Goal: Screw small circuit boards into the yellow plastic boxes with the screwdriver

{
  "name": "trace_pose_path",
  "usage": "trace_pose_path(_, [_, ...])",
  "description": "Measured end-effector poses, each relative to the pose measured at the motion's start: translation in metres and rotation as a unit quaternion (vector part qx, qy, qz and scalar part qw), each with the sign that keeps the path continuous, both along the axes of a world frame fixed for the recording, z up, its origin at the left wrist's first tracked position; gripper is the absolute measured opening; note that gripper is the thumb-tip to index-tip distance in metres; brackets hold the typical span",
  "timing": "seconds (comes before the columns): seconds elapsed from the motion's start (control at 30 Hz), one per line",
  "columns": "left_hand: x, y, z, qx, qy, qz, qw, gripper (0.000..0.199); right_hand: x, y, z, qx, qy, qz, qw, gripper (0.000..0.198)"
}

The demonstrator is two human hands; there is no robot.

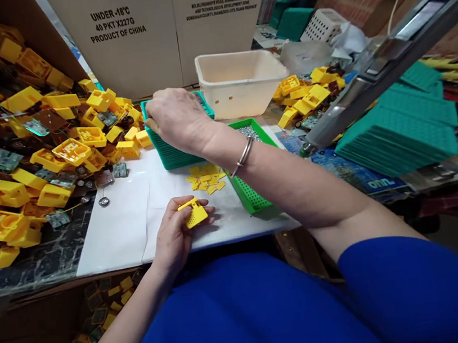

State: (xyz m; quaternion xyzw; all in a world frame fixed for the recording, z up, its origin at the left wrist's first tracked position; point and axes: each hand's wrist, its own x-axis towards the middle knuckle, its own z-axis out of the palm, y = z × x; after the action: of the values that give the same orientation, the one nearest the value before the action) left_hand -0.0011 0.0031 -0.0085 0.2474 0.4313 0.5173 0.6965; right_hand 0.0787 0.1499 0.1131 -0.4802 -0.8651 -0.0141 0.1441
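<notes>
Holding a perforated yellow plastic plate (196,216) in curled left hand (173,228).

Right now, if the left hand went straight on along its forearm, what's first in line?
Likely the loose yellow pieces, with the teal stack beyond. How high the left hand holds its yellow part is unclear, so it might clear them.

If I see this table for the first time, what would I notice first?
On the left, the big heap of yellow cases probably draws the eye first. Near the middle, the right hand is at a teal stack; nearer the wearer, the left hand holds a yellow piece.
</notes>
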Motion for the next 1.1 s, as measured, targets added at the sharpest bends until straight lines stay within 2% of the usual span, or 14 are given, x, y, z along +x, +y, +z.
trace_pose_path(0.13, [0.0,0.0,-0.003,0.019,0.001,-0.002,1.0,0.024,-0.005,0.009,0.008,-0.016,0.008,-0.031,0.999,0.026])
trace_pose_path(0.27, [-0.001,-0.001,-0.003,0.04,-0.001,0.014,0.999,0.032,0.013,-0.012,0.0,-0.02,0.101,0.021,0.995,0.023])
trace_pose_path(0.33, [-0.001,-0.002,-0.003,0.043,-0.005,0.026,0.999,0.034,0.028,-0.032,-0.015,-0.086,0.171,0.084,0.978,0.017])
trace_pose_path(0.4, [-0.001,-0.004,-0.004,0.055,-0.008,0.037,0.998,0.034,0.043,-0.053,-0.037,-0.194,0.229,0.142,0.943,0.012])
trace_pose_path(0.5, [0.0,-0.006,-0.005,0.077,0.0,0.042,0.996,0.035,0.06,-0.076,-0.07,-0.299,0.271,0.165,0.9,0.011])
trace_pose_path(0.53, [0.0,-0.007,-0.005,0.079,0.008,0.038,0.996,0.036,0.063,-0.08,-0.078,-0.308,0.27,0.161,0.898,0.011])
trace_pose_path(0.6, [0.001,-0.009,-0.006,0.077,0.03,0.026,0.996,0.037,0.065,-0.086,-0.089,-0.294,0.252,0.148,0.91,0.011])
trace_pose_path(0.73, [0.0,-0.013,-0.009,0.093,0.1,0.023,0.99,0.038,0.061,-0.094,-0.093,-0.22,0.179,0.141,0.948,0.013])
trace_pose_path(0.8, [-0.002,-0.015,-0.012,0.113,0.144,0.027,0.983,0.037,0.06,-0.095,-0.093,-0.211,0.175,0.123,0.954,0.01])
trace_pose_path(0.9, [-0.007,-0.015,-0.014,0.121,0.177,0.007,0.977,0.033,0.064,-0.089,-0.095,-0.273,0.224,0.068,0.933,0.021])
trace_pose_path(1.0, [-0.01,-0.012,-0.013,0.08,0.12,-0.026,0.989,0.025,0.07,-0.071,-0.093,-0.401,0.247,0.08,0.879,0.026])
trace_pose_path(1.03, [-0.011,-0.01,-0.011,0.061,0.092,-0.025,0.994,0.023,0.07,-0.063,-0.091,-0.418,0.243,0.089,0.871,0.023])
trace_pose_path(1.07, [-0.011,-0.009,-0.009,0.045,0.067,-0.022,0.996,0.021,0.069,-0.056,-0.089,-0.406,0.232,0.092,0.879,0.021])
trace_pose_path(1.1, [-0.011,-0.007,-0.007,0.032,0.05,-0.02,0.998,0.02,0.067,-0.049,-0.087,-0.367,0.205,0.088,0.903,0.019])
